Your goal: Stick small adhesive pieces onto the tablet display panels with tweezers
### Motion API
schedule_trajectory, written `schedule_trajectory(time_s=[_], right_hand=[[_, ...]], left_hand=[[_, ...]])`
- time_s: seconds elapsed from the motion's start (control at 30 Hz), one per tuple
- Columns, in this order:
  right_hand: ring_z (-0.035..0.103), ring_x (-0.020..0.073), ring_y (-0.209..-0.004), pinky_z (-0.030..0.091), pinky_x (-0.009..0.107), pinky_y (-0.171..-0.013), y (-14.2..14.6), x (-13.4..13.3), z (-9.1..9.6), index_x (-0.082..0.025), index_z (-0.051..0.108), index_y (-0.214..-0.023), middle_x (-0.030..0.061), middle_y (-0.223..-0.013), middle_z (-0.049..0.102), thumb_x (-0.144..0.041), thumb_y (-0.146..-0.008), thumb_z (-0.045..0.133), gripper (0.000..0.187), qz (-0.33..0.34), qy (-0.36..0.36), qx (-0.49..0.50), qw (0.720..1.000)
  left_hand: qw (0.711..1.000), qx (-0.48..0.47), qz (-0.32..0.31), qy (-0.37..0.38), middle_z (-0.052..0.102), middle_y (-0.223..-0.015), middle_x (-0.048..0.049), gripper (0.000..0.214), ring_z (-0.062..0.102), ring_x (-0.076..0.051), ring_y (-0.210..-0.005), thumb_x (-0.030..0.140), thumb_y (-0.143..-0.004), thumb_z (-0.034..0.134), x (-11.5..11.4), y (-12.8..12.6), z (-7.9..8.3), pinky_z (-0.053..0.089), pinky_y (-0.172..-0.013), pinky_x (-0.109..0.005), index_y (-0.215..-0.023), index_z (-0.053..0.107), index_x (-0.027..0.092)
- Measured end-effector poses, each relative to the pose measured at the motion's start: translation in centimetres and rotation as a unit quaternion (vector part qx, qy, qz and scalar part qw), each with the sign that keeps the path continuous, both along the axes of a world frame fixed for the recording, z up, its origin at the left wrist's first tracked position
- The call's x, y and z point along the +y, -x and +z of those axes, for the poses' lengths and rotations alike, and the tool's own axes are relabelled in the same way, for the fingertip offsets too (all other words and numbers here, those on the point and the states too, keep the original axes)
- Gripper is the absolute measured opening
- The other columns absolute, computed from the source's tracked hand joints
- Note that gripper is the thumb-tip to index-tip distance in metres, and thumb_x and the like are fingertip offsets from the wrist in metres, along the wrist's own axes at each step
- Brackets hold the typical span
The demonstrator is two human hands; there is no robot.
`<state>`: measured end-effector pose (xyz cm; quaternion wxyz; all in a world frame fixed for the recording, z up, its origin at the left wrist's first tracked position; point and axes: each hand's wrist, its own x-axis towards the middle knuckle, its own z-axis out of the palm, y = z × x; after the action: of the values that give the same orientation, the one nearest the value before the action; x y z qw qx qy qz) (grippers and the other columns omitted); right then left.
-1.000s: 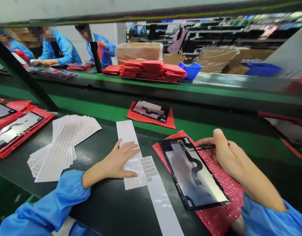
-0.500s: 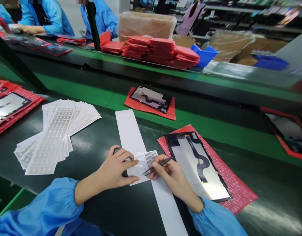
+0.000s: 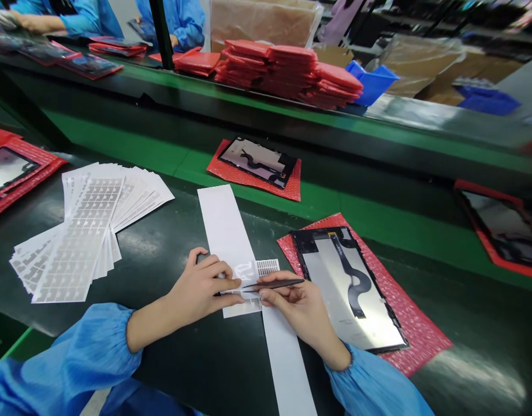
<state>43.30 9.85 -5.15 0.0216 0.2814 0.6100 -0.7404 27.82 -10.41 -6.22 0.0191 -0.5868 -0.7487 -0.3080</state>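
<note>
My right hand point(image 3: 298, 303) grips dark pointed tweezers point(image 3: 278, 284), their tips over a small sticker sheet point(image 3: 244, 309) and close to my left fingertips. With thumb and forefinger close together, my left hand point(image 3: 205, 283) holds the sheet down at its left side. A shiny clear film point(image 3: 246, 270) bulges up from the sheet by the left forefinger. Beneath lies a long white paper strip point(image 3: 224, 216). To the right, a display panel point(image 3: 348, 289) with a dark flex cable rests on a red bubble-wrap bag point(image 3: 421, 335).
Fanned sticker sheets point(image 3: 79, 237) lie at left. Another panel point(image 3: 259, 162) on red wrap sits behind, with more at the far left and right. Stacked red bags point(image 3: 287, 72) and a blue bin point(image 3: 372, 81) stand on the raised ledge. Co-workers in blue sleeves point(image 3: 179, 26) are across it.
The tweezers have swung flatter, their tips moving up and left to my left fingertips. The clear film now bulges and catches light. The whole view has shifted slightly.
</note>
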Motion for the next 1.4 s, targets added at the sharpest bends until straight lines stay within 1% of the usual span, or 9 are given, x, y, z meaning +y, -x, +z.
schedule_trajectory(time_s=[0.37, 0.63, 0.9, 0.97, 1.03, 1.13, 1.23, 1.3, 1.4], right_hand=[[0.073, 0.0117, -0.077, 0.059, 0.017, -0.072, -0.5, -0.1, 0.2, -0.012, 0.071, -0.099, 0.0077, -0.086, 0.075, -0.045, -0.07, 0.089, 0.047, 0.008, -0.057, -0.018, 0.998], [0.072, 0.0121, -0.074, 0.059, 0.018, -0.072, -0.3, -0.1, 0.4, -0.012, 0.072, -0.097, 0.0066, -0.081, 0.074, -0.045, -0.068, 0.091, 0.048, 0.003, -0.06, -0.017, 0.998], [0.073, 0.015, -0.078, 0.059, 0.021, -0.071, -0.4, -0.4, 0.0, -0.012, 0.071, -0.098, 0.0075, -0.083, 0.074, -0.05, -0.072, 0.087, 0.049, 0.029, -0.124, -0.045, 0.991], [0.074, 0.0157, -0.079, 0.061, 0.021, -0.073, -0.4, -0.8, 0.2, -0.011, 0.071, -0.098, 0.0085, -0.083, 0.075, -0.049, -0.074, 0.086, 0.047, 0.027, -0.112, -0.043, 0.992], [0.075, 0.0166, -0.078, 0.063, 0.021, -0.075, -0.4, -0.8, 0.8, -0.01, 0.069, -0.096, 0.0106, -0.083, 0.075, -0.049, -0.075, 0.085, 0.048, 0.014, -0.063, -0.038, 0.997], [0.075, 0.0165, -0.07, 0.064, 0.02, -0.07, -0.7, 1.2, 2.2, -0.012, 0.059, -0.102, 0.0093, -0.075, 0.073, -0.049, -0.074, 0.087, 0.053, -0.061, -0.009, -0.011, 0.998], [0.074, 0.018, -0.066, 0.064, 0.021, -0.066, -1.0, 5.7, 3.5, -0.02, 0.044, -0.12, 0.005, -0.072, 0.073, -0.044, -0.071, 0.09, 0.071, -0.175, -0.082, 0.043, 0.98], [0.074, 0.0188, -0.067, 0.065, 0.023, -0.067, -1.1, 8.8, 3.6, -0.023, 0.037, -0.126, 0.005, -0.074, 0.073, -0.043, -0.07, 0.091, 0.08, -0.205, -0.14, 0.063, 0.967], [0.075, 0.0182, -0.069, 0.065, 0.021, -0.068, -1.1, 11.8, 2.4, -0.022, 0.036, -0.129, 0.0054, -0.076, 0.074, -0.045, -0.07, 0.091, 0.084, -0.19, -0.154, 0.059, 0.968]], left_hand=[[1.0, 0.018, 0.006, -0.008, 0.069, -0.089, 0.0043, 0.022, 0.057, -0.007, -0.09, 0.05, -0.092, 0.071, 0.1, -0.4, 0.6, 0.022, -0.105, -0.037, -0.104, 0.076, 0.032], [0.999, 0.032, 0.013, -0.006, 0.068, -0.091, 0.0053, 0.022, 0.057, -0.007, -0.092, 0.048, -0.092, 0.071, 0.0, -0.7, 0.5, 0.022, -0.106, -0.039, -0.107, 0.074, 0.032], [0.996, 0.072, 0.04, 0.04, 0.068, -0.106, 0.0028, 0.037, 0.06, -0.012, -0.1, 0.059, -0.094, 0.065, -0.3, -1.5, 0.6, 0.023, -0.114, -0.047, -0.116, 0.068, 0.029], [0.996, 0.065, 0.045, 0.043, 0.067, -0.108, 0.0029, 0.038, 0.061, -0.012, -0.101, 0.06, -0.093, 0.064, -0.4, -1.6, 0.6, 0.023, -0.114, -0.047, -0.117, 0.068, 0.03], [0.996, 0.059, 0.048, 0.045, 0.067, -0.109, 0.0029, 0.038, 0.061, -0.013, -0.102, 0.06, -0.092, 0.065, -0.6, -1.7, 0.7, 0.022, -0.116, -0.048, -0.116, 0.068, 0.03], [0.995, 0.07, 0.047, 0.048, 0.067, -0.114, 0.0019, 0.038, 0.061, -0.015, -0.104, 0.055, -0.093, 0.066, -0.7, -2.1, 1.4, 0.02, -0.118, -0.051, -0.121, 0.067, 0.029], [0.996, 0.087, 0.01, 0.035, 0.067, -0.115, 0.0022, 0.033, 0.059, -0.015, -0.105, 0.043, -0.095, 0.064, 0.2, -2.7, 2.4, 0.02, -0.117, -0.052, -0.125, 0.065, 0.03], [0.994, 0.102, -0.03, 0.02, 0.067, -0.108, 0.0027, 0.027, 0.057, -0.014, -0.101, 0.039, -0.096, 0.061, 2.1, -3.1, 2.9, 0.021, -0.115, -0.052, -0.122, 0.065, 0.03], [0.989, 0.131, -0.075, -0.005, 0.066, -0.1, 0.0017, 0.027, 0.053, -0.013, -0.093, 0.038, -0.097, 0.058, 6.4, -3.0, 2.6, 0.024, -0.106, -0.049, -0.121, 0.065, 0.028]])
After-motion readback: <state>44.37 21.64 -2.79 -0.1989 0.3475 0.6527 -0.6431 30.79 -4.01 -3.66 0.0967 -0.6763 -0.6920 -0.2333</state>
